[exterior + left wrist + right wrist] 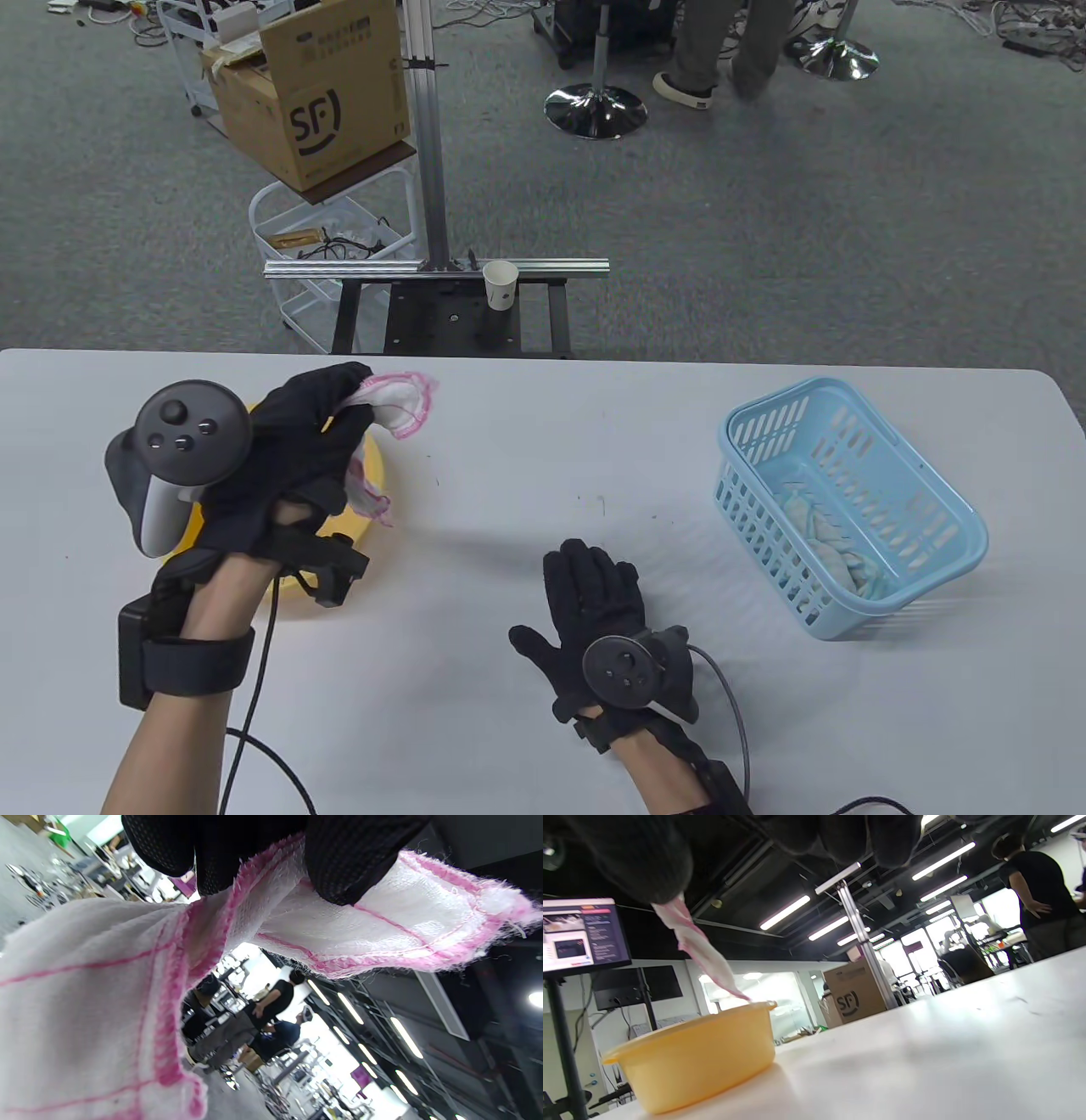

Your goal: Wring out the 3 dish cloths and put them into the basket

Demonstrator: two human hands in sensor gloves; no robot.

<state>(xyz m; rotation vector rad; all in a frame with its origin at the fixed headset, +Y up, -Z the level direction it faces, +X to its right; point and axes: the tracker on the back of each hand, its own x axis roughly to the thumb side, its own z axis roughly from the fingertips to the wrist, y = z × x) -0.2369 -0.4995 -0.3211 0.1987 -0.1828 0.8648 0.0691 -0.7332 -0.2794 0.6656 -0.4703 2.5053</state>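
Note:
My left hand (314, 424) grips a white dish cloth with pink edging (399, 406) and holds it above the yellow bowl (375, 475) at the table's left. Close up, the same cloth (106, 1005) fills the left wrist view, pinched under my gloved fingers (356, 861). In the right wrist view the cloth (700, 950) hangs down into the yellow bowl (695, 1060). My right hand (594, 594) lies flat and open on the table, holding nothing. The light blue basket (959, 518) at the right holds a pale crumpled cloth (836, 539).
Behind the table's far edge, a paper cup (501, 284) stands on a metal frame. Farther back are a cardboard box (318, 93) on a white cart, stool bases, and a person's legs (721, 51). Glove cables trail off the table's near edge.

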